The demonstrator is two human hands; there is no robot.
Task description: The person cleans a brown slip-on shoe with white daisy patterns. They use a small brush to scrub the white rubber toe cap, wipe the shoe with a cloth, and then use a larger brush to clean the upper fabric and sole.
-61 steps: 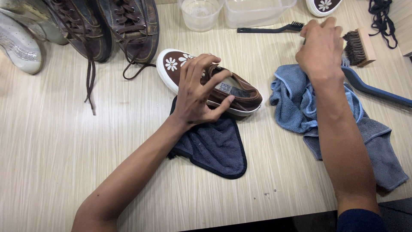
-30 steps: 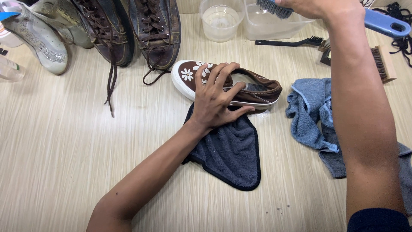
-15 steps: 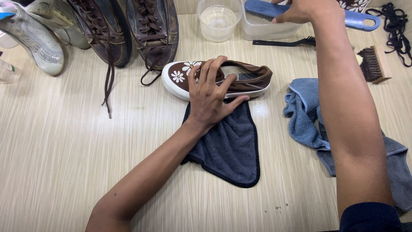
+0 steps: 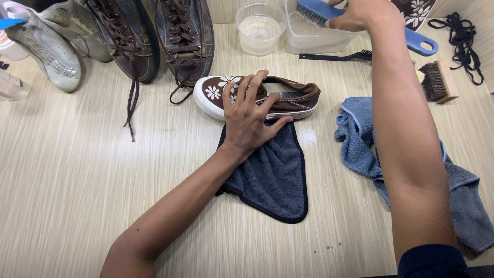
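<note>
From the head camera, the left hand (image 4: 250,121) lies with fingers spread over the brown shoe (image 4: 288,98), palm down on its side and thumb along the sole edge. The shoe has a white toe cap and white daisies, and lies toe to the left on the pale counter (image 4: 77,170). Its near edge sits on the top of a dark cloth (image 4: 275,175) that spreads toward the person.

The right hand (image 4: 363,13) is at the far edge, closed around the middle of a blue brush (image 4: 419,44). The bristle end hangs over a clear tub (image 4: 314,36), and the handle loop sticks out to the right. Whether the bristles touch the tub's contents is hard to tell from here. The right forearm runs down the right side of the frame and hides part of a blue towel (image 4: 360,139), which is crumpled well to the right of the shoe.

Just left of the tub stands a clear cup (image 4: 260,25). A thin black brush (image 4: 334,56) lies in front of the tub, between it and the shoe. A wooden brush (image 4: 437,82) rests further right, with black laces (image 4: 463,46) beyond it near the corner. At far left, a pair of brown lace-up boots (image 4: 159,36) stands close behind the shoe's toe, one lace trailing across the counter. White shoes (image 4: 49,44) sit left of them.
</note>
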